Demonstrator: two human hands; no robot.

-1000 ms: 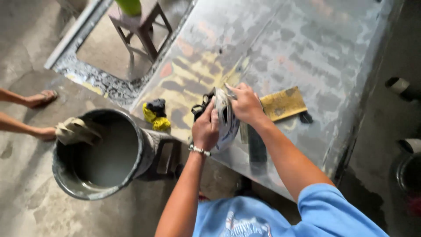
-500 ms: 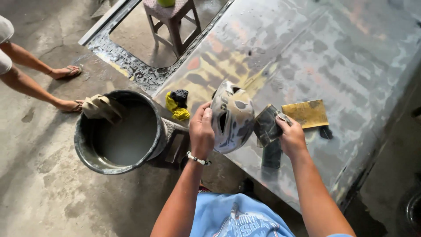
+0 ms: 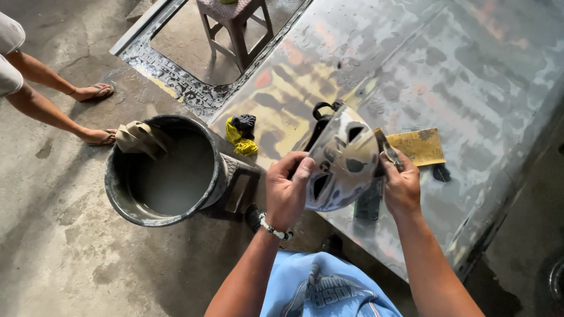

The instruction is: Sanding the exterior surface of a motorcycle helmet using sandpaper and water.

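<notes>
Head view, looking down. Both hands hold a grey, sanded shell-like part, curved, with several cut-out openings and a black strap at its upper edge; it is raised above the near edge of a large bare-metal panel that lies flat and shows patches of yellow and orange old paint. Left hand: fingers curled together around the left rim of the part, thumb on its outer face; beaded bracelet on the wrist. Right hand: fingers closed on the right rim, also pinching a dark folded piece of sandpaper against it. A yellowish sheet of sandpaper lies on the panel just beyond the right hand. A yellow and black rag sits on the panel's left part, near a round grey bucket of cloudy water standing on the concrete floor; a tan cloth hangs over the bucket's rim. A small stool stands in the panel's window opening. Another person's legs in sandals are at upper left, well apart from the hands.
</notes>
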